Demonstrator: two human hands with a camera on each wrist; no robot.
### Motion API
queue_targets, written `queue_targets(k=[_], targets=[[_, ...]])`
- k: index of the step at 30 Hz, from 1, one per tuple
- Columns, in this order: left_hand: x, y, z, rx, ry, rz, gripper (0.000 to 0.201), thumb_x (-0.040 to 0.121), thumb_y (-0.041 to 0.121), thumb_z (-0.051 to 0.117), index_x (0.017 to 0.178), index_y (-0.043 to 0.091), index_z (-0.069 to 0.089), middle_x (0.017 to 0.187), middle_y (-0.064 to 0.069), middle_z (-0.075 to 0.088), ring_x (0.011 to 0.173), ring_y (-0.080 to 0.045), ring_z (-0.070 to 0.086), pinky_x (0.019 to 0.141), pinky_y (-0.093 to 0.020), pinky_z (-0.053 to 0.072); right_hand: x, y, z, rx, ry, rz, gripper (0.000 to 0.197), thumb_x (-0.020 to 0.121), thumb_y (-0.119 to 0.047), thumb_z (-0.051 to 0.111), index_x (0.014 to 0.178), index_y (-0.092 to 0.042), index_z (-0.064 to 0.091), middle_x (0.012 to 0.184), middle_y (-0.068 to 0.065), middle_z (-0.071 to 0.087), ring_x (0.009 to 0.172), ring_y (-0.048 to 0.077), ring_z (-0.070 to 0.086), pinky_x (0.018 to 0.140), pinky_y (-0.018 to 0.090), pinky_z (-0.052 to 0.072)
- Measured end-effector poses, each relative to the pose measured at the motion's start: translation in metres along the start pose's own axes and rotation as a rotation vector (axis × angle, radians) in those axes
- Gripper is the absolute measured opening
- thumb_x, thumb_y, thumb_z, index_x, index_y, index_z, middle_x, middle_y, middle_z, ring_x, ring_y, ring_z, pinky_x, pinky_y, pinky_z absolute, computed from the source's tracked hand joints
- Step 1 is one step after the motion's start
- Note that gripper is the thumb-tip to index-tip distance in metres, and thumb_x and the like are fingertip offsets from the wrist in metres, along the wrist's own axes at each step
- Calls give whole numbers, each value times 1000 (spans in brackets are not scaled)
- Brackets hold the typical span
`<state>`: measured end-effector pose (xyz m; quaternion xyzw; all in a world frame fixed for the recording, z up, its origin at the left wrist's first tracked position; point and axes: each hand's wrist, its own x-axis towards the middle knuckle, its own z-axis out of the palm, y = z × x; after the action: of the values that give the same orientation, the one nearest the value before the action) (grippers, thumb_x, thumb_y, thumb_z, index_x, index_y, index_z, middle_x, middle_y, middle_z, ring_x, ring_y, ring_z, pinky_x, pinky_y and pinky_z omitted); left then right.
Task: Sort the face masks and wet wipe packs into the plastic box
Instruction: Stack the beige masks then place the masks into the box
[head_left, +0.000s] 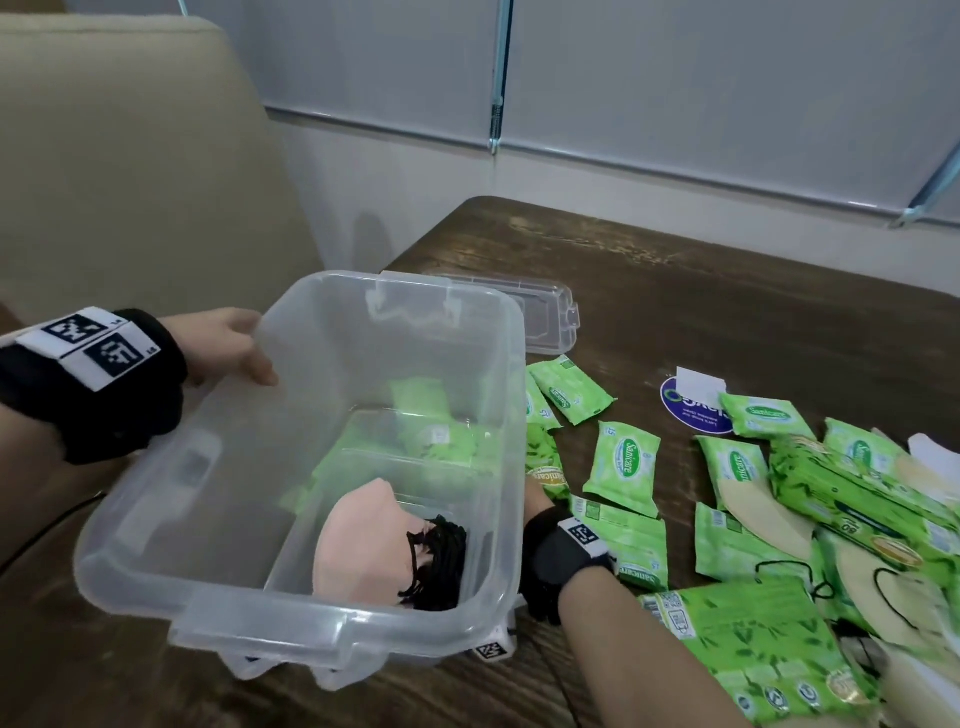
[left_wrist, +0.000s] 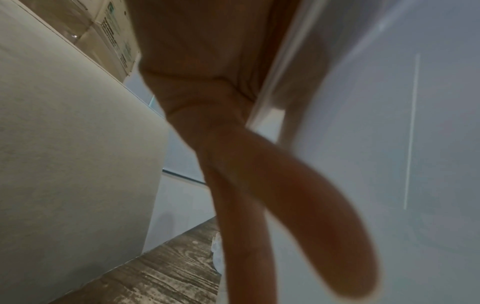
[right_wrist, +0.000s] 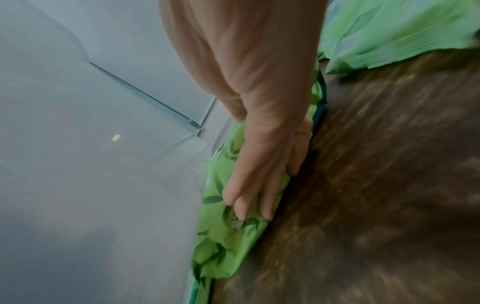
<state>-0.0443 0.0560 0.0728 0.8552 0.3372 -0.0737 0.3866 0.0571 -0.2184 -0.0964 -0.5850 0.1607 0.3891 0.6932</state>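
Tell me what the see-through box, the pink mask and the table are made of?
Plastic box: clear, slightly frosted plastic, since you can see through its walls. Pink mask: looks like soft matte fabric with black string loops. Table: dark brown wood grain, maybe real wood or a printed surface; hard to tell.

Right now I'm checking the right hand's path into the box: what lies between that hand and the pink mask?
In the head view, only the plastic box's clear side wall separates the right hand from the pink mask. The hand rests on a green wet wipe pack outside.
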Motion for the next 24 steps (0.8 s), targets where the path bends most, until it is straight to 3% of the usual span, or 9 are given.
queue_targets(k=[2, 5, 8, 10, 13, 16, 20, 22, 24], targets=[[-1, 1, 0, -5, -14, 11, 81, 29, 18, 74, 108, 7, 59, 106, -24, 66, 95, -43, 64, 82, -69, 46, 12, -6, -3, 144, 40, 25, 27, 103, -8, 29, 79, -15, 40, 77, 8, 52, 64, 16, 53, 33, 14, 42], [-7, 5, 5, -33, -48, 31, 67, 44, 8, 67, 111, 4, 57, 107, -23, 66, 90, -38, 65, 74, -59, 54, 13, -12, -10, 149, 69, -51, 29, 104, -13, 32, 76, -17, 35, 44, 13, 58, 39, 25, 60, 30, 20, 42], [-13, 7, 13, -57, -104, 50, 65, 46, 4, 63, 111, 4, 57, 102, -22, 65, 79, -31, 64, 56, -40, 57, 7, -11, -16, 111, 6, -78, 18, 103, -22, 37, 92, -9, 42, 58, 21, 66, 53, 31, 67, 44, 32, 53], [-18, 11, 21, -62, -148, 77, 60, 46, 3, 62, 107, 4, 57, 95, -20, 65, 69, -26, 65, 51, -35, 56, -10, -19, -25, 46, -1, -64, 35, 102, -34, 34, 96, -2, 46, 66, 21, 67, 57, 31, 68, 47, 33, 56], [-29, 18, 37, -70, -177, 103, 54, 48, 2, 62, 102, 5, 57, 89, -17, 64, 54, -17, 65, 48, -34, 55, -29, -28, -40, -41, -27, -89, 51, 99, -48, 30, 93, -4, 53, 77, 15, 63, 67, 28, 61, 60, 36, 52], [-37, 20, 52, -52, -214, 125, 55, 56, -2, 69, 108, 2, 53, 91, -18, 63, 61, -25, 64, 52, -43, 55, -44, -38, -53, -129, -71, -221, 47, 96, -53, 36, 100, -13, 60, 74, 1, 69, 66, 17, 66, 58, 29, 52], [-48, 20, 65, -60, -232, 184, 44, 61, -7, 68, 101, 2, 53, 79, -11, 63, 63, -26, 63, 55, -44, 53, -65, -46, -73, -157, -103, -293, 86, 61, -87, 52, 129, -33, 55, 129, 3, 60, 119, 31, 55, 101, 57, 40], [-52, 16, 68, -93, -237, 192, 33, 76, -22, 57, 97, 4, 53, 77, -11, 62, 55, -19, 64, 46, -39, 54, -81, -45, -81, -146, -163, -274, 106, 44, -91, 57, 130, -30, 55, 131, 5, 59, 121, 33, 54, 104, 57, 37], [-56, 8, 70, -96, -258, 168, 35, 78, -24, 52, 96, 5, 53, 77, -14, 62, 60, -29, 66, 46, -46, 54, -91, -40, -89, -141, -231, -238, 114, 40, -94, 54, 131, -25, 56, 130, 8, 59, 122, 34, 54, 105, 57, 36]])
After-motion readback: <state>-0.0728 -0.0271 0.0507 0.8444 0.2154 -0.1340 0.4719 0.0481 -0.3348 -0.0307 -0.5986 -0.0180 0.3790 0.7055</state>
